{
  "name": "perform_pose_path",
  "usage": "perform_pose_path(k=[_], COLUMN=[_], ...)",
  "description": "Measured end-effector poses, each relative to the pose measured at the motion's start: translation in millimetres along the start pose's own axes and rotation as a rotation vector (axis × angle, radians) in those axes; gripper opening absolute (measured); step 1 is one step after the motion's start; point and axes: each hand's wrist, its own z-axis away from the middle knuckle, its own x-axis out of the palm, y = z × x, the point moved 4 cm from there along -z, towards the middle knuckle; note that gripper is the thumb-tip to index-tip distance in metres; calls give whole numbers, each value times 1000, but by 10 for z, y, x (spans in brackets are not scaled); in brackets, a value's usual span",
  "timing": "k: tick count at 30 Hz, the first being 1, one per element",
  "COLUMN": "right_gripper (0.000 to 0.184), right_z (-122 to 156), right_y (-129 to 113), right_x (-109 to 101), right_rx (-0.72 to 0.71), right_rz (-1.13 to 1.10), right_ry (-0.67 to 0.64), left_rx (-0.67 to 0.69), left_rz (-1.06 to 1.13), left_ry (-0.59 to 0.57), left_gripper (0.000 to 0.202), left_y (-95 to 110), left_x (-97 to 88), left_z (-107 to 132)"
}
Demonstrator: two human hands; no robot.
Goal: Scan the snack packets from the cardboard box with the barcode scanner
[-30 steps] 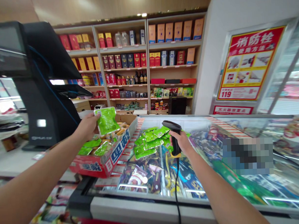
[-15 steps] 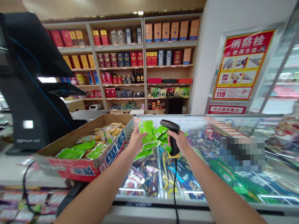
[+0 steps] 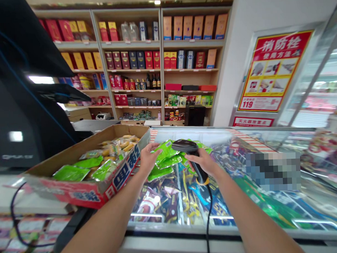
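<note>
My right hand grips a black handheld barcode scanner, its head tilted to the left above several green snack packets. Left of the scanner, my left hand has its thumb and fingers apart at the edge of a green packet; whether it still touches the packet is hard to see. More green packets lie below it on the glass top of a chest freezer. The scanner partly covers the packets behind it. Its black cable runs down toward me.
On my left, an open cardboard box holds green packets and yellowish wrapped snacks. Beside it stands a black checkout terminal. Shelves of boxes and bottles line the back. A red fire-hydrant sign hangs on the right wall.
The green packet that my left hand held upright now lies lower and flatter among the others. My left hand has drawn slightly left. The scanner has tilted, its head moving left over the packets.
</note>
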Motion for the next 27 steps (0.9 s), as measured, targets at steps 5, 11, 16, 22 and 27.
perform_pose_path(k=[5,11,16,22,27], right_gripper=[29,36,31,31,32], right_z=[11,4,6,9,-36], right_y=[10,27,30,11,62], right_x=[6,16,5,19,-54], right_rx=[6,-17,2,-11,17], right_rz=[11,91,59,19,-8], right_ry=[-5,-55,-38,-27,122], left_rx=[1,3,-2,-7,-46], left_rz=[16,34,37,25,92], left_ry=[10,10,6,26,105], left_gripper=[30,33,33,33,35], left_y=[-8,-31,-44,-34,-111], left_x=[-6,-14,-12,-26,-54], left_z=[5,-7,-4,-7,-10])
